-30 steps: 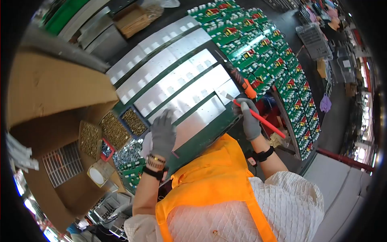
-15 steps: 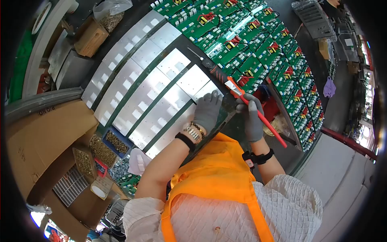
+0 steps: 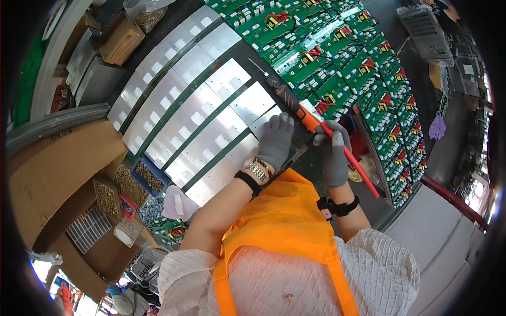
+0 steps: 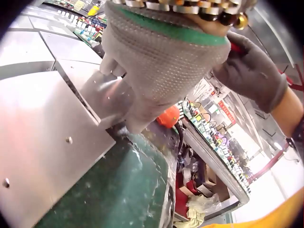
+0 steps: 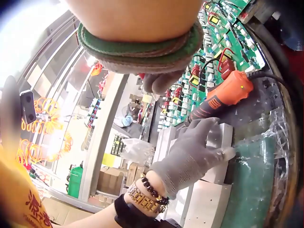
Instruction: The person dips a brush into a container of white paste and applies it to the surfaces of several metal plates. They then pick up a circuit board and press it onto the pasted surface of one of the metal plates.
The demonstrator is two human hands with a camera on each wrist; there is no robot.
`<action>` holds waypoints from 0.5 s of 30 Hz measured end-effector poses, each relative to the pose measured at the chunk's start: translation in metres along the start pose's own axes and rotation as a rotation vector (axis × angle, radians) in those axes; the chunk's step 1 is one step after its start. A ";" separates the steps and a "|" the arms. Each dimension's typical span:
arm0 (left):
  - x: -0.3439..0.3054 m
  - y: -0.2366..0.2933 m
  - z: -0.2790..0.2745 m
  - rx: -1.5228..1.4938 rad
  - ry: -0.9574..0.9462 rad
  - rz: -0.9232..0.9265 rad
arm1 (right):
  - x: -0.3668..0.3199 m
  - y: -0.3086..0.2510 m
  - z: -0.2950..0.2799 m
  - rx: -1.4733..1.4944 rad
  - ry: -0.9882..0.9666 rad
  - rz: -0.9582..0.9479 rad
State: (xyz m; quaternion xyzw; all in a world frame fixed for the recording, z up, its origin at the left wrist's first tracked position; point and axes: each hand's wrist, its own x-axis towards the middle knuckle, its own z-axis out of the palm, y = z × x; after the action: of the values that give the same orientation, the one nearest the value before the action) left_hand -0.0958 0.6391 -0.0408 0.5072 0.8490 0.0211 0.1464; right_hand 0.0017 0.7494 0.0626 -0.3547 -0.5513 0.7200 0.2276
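My gloved right hand (image 3: pixel 336 160) grips a red-handled brush (image 3: pixel 363 171), its pale bristle end overlapping the orange electric screwdriver (image 3: pixel 307 117) in the head view. Gloved in grey too, my left hand (image 3: pixel 275 139) rests over the small metal plate (image 4: pixel 107 95) at the near right end of a row, fingers extended across it. Seen from the right wrist, the left thumb lies toward the plate's near edge and the other fingers toward the screwdriver (image 5: pixel 228 90). Most of that plate is hidden under the left hand.
Rows of silver metal plates (image 3: pixel 192 108) cover the green bench (image 4: pixel 114 185). Green circuit boards (image 3: pixel 337 68) with red-wired parts stand behind and right. To the left are a blue bin (image 3: pixel 150 176) of brass-coloured pieces and a large cardboard box (image 3: pixel 68 158).
My left hand has moved right, from beside the parts bins to the end plate. The brush has gone from over that plate to over the screwdriver, still in my right hand.
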 end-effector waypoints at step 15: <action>0.020 0.000 -0.009 -0.047 -0.074 -0.454 | 0.000 -0.002 -0.005 0.025 -0.034 0.003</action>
State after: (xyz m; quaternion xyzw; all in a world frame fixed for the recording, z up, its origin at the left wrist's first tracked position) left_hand -0.1071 0.6574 -0.0363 0.3000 0.9347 -0.0113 0.1903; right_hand 0.0053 0.7530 0.0643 -0.3405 -0.5455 0.7330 0.2216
